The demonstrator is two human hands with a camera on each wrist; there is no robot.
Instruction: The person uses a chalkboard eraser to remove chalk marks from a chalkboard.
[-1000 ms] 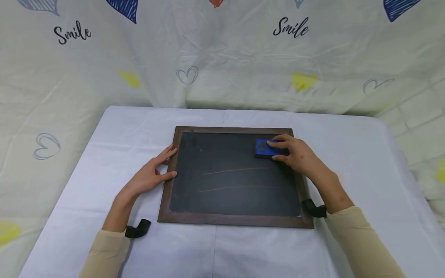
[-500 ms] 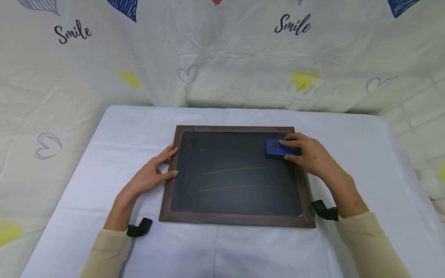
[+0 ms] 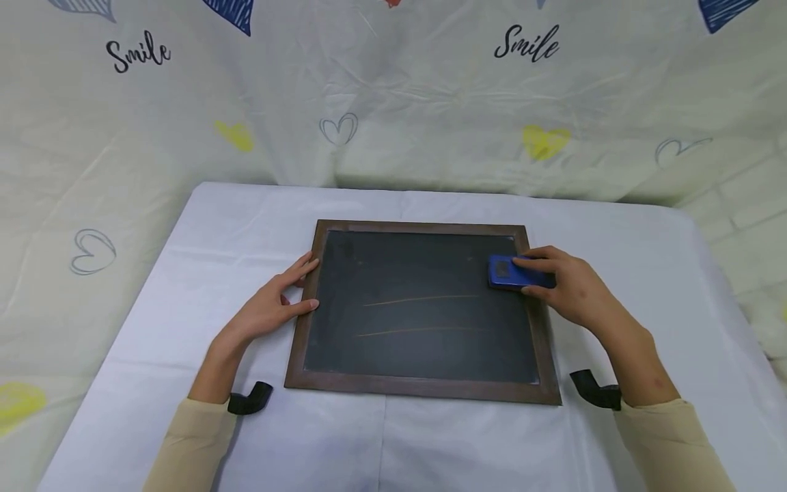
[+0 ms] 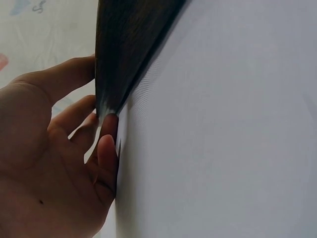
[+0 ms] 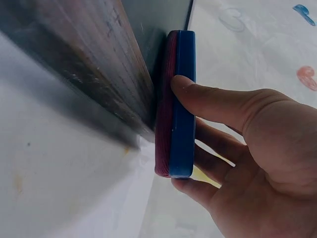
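A small chalkboard with a brown wooden frame lies on the white-covered table. Two thin orange chalk lines run across its middle. My left hand rests on the frame's left side, thumb and fingertips touching the wood; the left wrist view shows a couple of fingers against its outer edge. On the upper right, my right hand holds a blue chalkboard eraser between thumb and fingers. The eraser lies partly over the right frame strip. The right wrist view shows its dark red felt turned toward the board.
White cloth covers the table around the board. Behind it hangs a pale curtain printed with hearts and "Smile". A black strap-like piece sits at the left wrist and a similar black piece at the right.
My right hand has slid the eraser rightward along the upper board, from the dark surface onto the right frame strip, ending slightly lower. My left hand stays on the left frame; the chalk lines look the same.
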